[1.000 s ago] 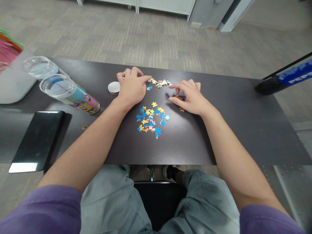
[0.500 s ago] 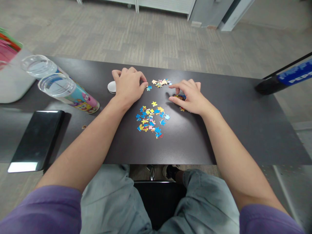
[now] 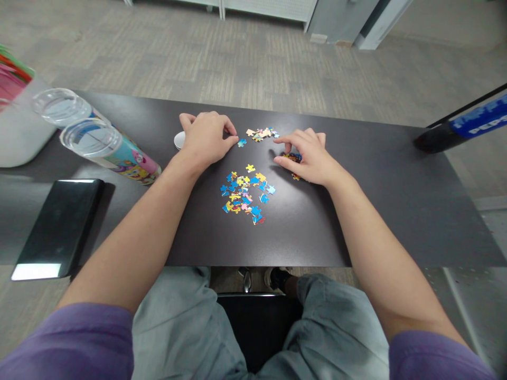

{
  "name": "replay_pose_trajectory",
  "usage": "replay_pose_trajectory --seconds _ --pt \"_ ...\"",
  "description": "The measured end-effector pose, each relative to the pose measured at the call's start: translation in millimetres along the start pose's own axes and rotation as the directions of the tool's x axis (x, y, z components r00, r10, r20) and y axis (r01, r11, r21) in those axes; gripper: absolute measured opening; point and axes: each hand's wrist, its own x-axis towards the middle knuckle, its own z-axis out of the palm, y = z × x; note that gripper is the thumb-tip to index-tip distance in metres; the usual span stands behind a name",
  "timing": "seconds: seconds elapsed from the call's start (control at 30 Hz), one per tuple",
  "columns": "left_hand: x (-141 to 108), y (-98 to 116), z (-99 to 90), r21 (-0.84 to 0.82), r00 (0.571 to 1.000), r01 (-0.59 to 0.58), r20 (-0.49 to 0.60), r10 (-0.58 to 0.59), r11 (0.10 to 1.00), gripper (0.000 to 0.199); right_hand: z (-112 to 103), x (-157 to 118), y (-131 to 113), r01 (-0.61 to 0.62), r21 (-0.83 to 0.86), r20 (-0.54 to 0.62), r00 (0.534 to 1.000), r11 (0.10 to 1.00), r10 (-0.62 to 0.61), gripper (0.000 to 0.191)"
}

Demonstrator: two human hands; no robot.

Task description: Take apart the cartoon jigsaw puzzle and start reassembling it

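Blue, yellow and pink puzzle pieces (image 3: 245, 195) lie loosely spread in the middle of the dark table. Farther back is a smaller group of pale and blue pieces (image 3: 262, 134), with one blue piece (image 3: 241, 142) just to its left. My left hand (image 3: 208, 136) is beside that blue piece, its thumb and index finger bent close; whether something small sits at the fingertips cannot be made out. My right hand (image 3: 304, 155) hovers over a darker red and yellow pile (image 3: 293, 158), partly hiding it, with thumb and index finger apart and nothing between them.
A white oval object (image 3: 179, 140) shows behind my left hand. Two clear-topped tubes (image 3: 130, 158) with cartoon prints, a black box-like device (image 3: 59, 227) and a white container (image 3: 24, 132) are at the left. A dark bottle with a blue label (image 3: 475, 119) is at the far right.
My left hand has shifted slightly left, away from the back group of pieces. My right hand has stayed over the darker pile.
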Motion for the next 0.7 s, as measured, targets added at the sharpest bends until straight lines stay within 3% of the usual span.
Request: replay_pose_trajectory --seconds 0.17,0.47,0.7 --pt "-1.3 4.2 0.0 -0.075 0.999 -0.027 -0.020 0.026 0.997 0.008 0.1 0.0 -1.1 -0.010 -0.010 0.005 1.000 1.000 0.010 0.052" --pt "0.7 4.6 1.5 -0.112 0.999 -0.024 -0.024 0.021 0.993 0.010 0.1 -0.7 -0.6 -0.021 -0.002 0.003 1.000 1.000 0.021 0.058" --pt "-2.6 3.7 10.0 -0.074 0.995 -0.094 0.015 0.095 0.993 0.046 0.4 -0.6 -1.4 -0.012 -0.016 0.003 1.000 1.000 0.012 0.055"
